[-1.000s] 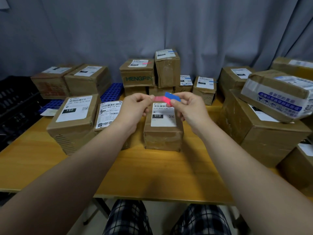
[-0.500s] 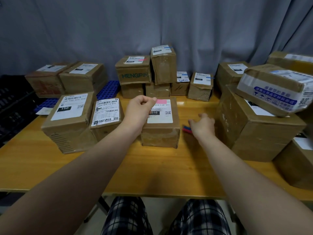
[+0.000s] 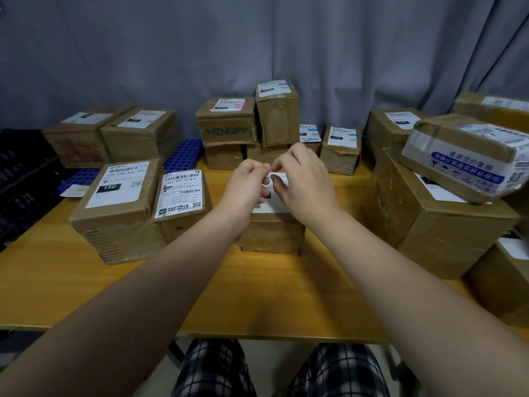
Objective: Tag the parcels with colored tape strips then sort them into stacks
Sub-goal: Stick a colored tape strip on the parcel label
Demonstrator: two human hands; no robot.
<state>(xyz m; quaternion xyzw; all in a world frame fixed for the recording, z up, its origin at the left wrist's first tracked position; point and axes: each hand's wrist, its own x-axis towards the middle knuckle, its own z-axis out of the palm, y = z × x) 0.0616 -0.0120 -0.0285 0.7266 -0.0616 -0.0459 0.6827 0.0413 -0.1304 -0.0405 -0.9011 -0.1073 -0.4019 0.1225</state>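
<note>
Both hands meet over the small brown cardboard parcel at mid-table: L hand and R hand close together, fingertips nearly touching, fingers curled down onto its white shipping label. Can't tell whether they pinch a tape strip, as the fingers hide that spot. The parcel sits on the yellow wooden table, w/ a brown box marked "150" near its left. Behind it, a "HENGP" carton tops a stack by the grey curtain.
</note>
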